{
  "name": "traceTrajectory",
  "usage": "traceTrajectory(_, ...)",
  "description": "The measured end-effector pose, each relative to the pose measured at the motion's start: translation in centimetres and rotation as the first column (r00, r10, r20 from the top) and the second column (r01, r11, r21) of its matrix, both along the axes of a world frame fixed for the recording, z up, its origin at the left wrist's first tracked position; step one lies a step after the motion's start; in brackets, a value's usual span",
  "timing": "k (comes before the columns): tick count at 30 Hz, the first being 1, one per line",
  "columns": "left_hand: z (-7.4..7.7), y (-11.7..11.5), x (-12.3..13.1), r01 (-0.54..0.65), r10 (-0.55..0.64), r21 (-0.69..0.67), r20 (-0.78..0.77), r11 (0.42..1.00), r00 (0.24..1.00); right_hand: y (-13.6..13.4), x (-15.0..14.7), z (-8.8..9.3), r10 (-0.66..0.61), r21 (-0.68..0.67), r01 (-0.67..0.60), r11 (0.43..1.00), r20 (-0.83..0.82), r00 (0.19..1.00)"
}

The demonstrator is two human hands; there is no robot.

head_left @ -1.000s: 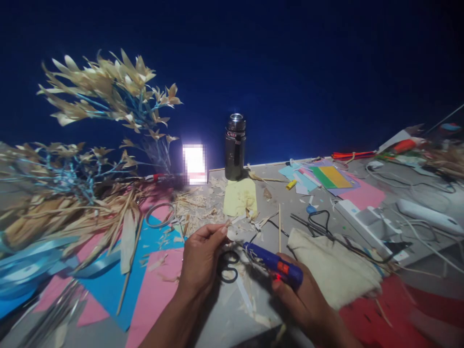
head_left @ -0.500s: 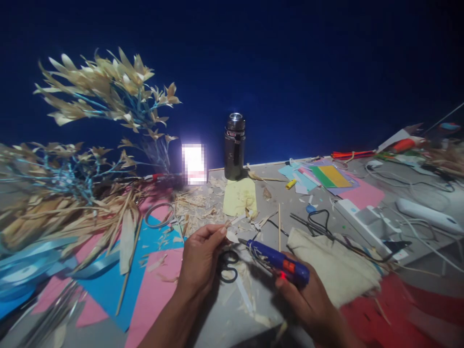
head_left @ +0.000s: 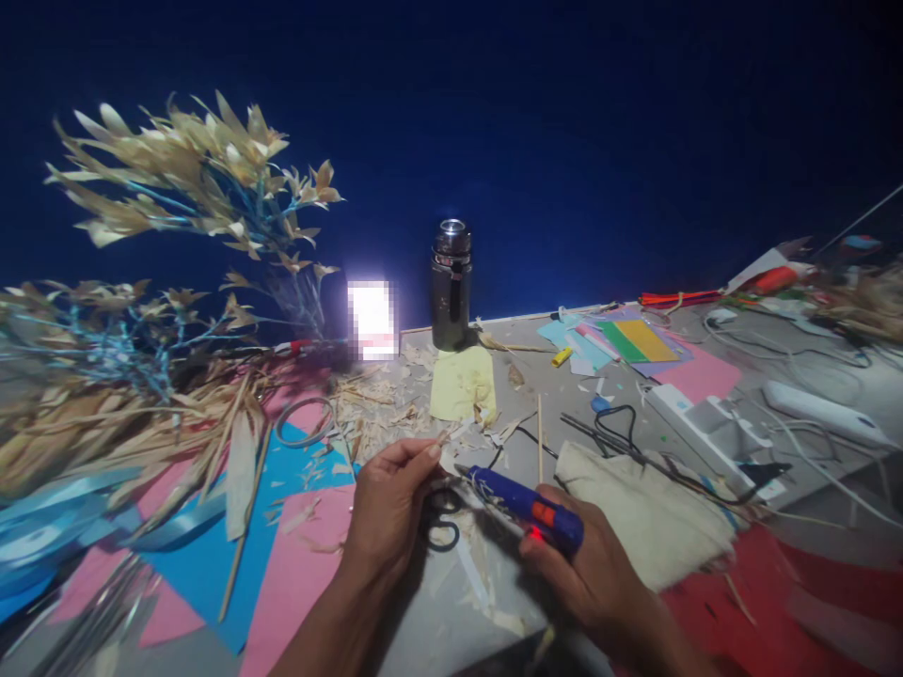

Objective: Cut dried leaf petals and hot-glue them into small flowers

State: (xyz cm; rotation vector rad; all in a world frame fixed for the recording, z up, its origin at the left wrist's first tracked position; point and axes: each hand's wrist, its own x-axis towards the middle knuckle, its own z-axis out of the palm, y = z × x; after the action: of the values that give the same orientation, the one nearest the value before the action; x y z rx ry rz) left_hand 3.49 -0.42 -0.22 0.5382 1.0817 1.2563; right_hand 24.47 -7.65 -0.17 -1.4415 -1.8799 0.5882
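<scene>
While the left hand (head_left: 388,503) pinches, the right hand (head_left: 593,569) grips a glue gun (head_left: 518,503)

Where the left fingers close together at their tips, they hold a small pale scrap (head_left: 449,460). The right fingers are wrapped around the glue gun's blue body, a red light (head_left: 536,533) glowing on it. Its nozzle (head_left: 462,469) points toward the left fingertips, near the scrap. Scissors (head_left: 443,538) lie on the table (head_left: 427,616), partly hidden by the left hand. Beyond the hands lies a yellow sheet (head_left: 451,384), with a flask (head_left: 444,306) upright just behind.
</scene>
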Motion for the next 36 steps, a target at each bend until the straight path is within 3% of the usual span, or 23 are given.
traceTrajectory(15,-0.1,0.2,0.0,-0.003,0.003,-0.003,0.004,1.000,1.000,0.1,0.1,1.2,0.032,-0.008,-0.032,0.999,0.024,0.999)
traceTrajectory(26,-0.2,0.1,-0.2,-0.009,0.009,-0.011,-0.006,1.000,1.000,0.0,0.0,0.3,0.031,0.016,-0.032,0.999,0.029,0.999)
traceTrajectory(36,0.0,0.3,-0.1,0.008,-0.007,-0.018,0.102,1.000,0.995,0.2,-0.2,0.8,0.050,-0.020,-0.049,0.999,0.025,0.998)
